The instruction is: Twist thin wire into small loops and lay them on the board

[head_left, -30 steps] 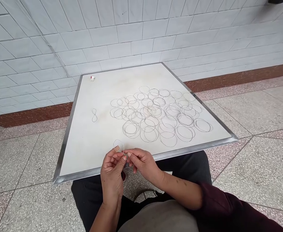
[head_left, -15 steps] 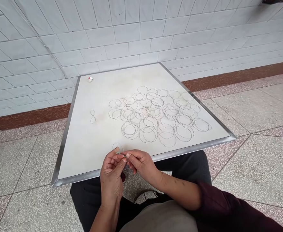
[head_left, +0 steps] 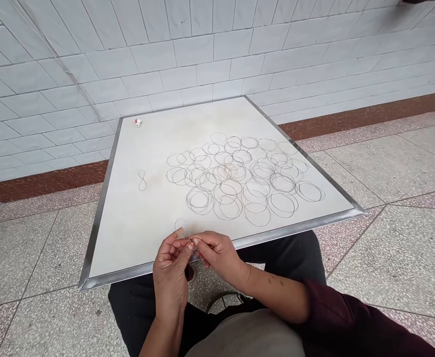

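Note:
Both hands meet above the near edge of the white table (head_left: 154,144). Between the fingertips of my left hand (head_left: 173,260) is a thin wire loop (head_left: 182,219); its round upper part stands up past the fingers. My right hand (head_left: 217,255) pinches the same wire just to the right, thumb and forefinger touching the left fingertips. The crossing of the wire is mostly hidden by the fingers. A tan wrap (head_left: 181,231) covers one left fingertip. On the table's left lies a wire twisted into a figure eight (head_left: 142,180).
Many thin wire rings (head_left: 228,187) lie overlapping across the middle and right of the table. A small white and red object (head_left: 138,123) sits at the far left corner. The metal table rim (head_left: 295,229) borders my lap. Behind stands a white tiled wall (head_left: 195,74).
The wire loop has shifted and turned slightly between my fingertips. Both hands stay in nearly the same place, and the things on the table have not moved.

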Tool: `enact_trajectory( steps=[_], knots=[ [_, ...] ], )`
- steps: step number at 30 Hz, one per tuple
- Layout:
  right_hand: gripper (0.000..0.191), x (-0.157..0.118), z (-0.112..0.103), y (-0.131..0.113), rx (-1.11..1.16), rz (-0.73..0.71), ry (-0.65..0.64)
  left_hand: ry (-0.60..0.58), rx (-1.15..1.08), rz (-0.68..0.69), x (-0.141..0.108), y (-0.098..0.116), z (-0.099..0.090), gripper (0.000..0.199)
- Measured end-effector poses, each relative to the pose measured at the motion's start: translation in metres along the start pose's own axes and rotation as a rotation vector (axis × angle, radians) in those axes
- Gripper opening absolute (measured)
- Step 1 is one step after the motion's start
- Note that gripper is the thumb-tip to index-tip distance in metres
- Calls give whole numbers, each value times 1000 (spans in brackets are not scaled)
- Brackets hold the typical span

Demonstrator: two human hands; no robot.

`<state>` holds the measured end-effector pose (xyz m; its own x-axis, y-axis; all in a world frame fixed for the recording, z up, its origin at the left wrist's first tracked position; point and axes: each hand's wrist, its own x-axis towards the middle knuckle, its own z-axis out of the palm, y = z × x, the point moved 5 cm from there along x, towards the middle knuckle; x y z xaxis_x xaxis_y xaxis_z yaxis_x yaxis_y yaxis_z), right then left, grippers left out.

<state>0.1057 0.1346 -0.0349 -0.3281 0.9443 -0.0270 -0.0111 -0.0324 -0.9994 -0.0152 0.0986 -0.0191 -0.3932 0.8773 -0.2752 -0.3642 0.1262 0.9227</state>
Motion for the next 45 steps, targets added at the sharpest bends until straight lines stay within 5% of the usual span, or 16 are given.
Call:
enact_trajectory(
  steps=[6, 15, 37, 45],
  knots=[
    [29, -3, 1, -13, -102, -107, -60, 9, -28, -5, -1, 3, 0, 48],
    [10, -5, -4, -17, -75, -148, 38, -14, -98, 9, -2, 5, 0, 47],
    [13, -8, -6, -30, -247, -251, 27, -21, 7, 164, -5, 13, -3, 53],
    [15, -10, -4, -32, -323, -374, -60, -57, -70, 95, -4, 12, -5, 63]
  ],
)
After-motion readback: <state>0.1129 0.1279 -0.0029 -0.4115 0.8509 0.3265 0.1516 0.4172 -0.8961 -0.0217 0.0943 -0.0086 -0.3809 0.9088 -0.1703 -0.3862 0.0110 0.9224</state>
